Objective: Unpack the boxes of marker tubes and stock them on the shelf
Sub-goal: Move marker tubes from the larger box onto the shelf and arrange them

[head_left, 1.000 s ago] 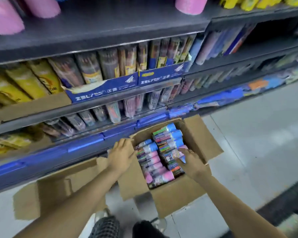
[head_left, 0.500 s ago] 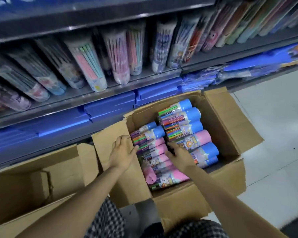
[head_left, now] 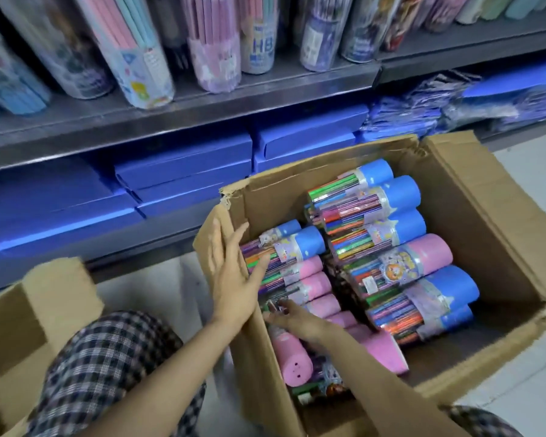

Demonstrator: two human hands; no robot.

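An open cardboard box (head_left: 479,203) on the floor holds several marker tubes lying in two rows, some with blue caps (head_left: 401,193), some with pink caps (head_left: 429,253). My left hand (head_left: 234,279) lies flat against the box's left wall with straight fingers, and its thumb touches a blue-capped tube (head_left: 300,244). My right hand (head_left: 300,321) reaches into the left row, its fingertips curled over the clear end of a pink-capped tube (head_left: 319,305). Just above the box runs the grey shelf (head_left: 234,102).
Tall clear tubes of pencils (head_left: 139,58) stand packed along the shelf. Flat blue boxes (head_left: 183,171) are stacked on the level below, with blue bagged goods (head_left: 423,111) to the right. A second open cardboard box (head_left: 44,310) sits at the left by my checked-trousered knee (head_left: 108,357).
The view has dropped and closed in on the box. My right hand moved left from the right row onto the pink-capped tubes. My left hand has flattened against the box wall.
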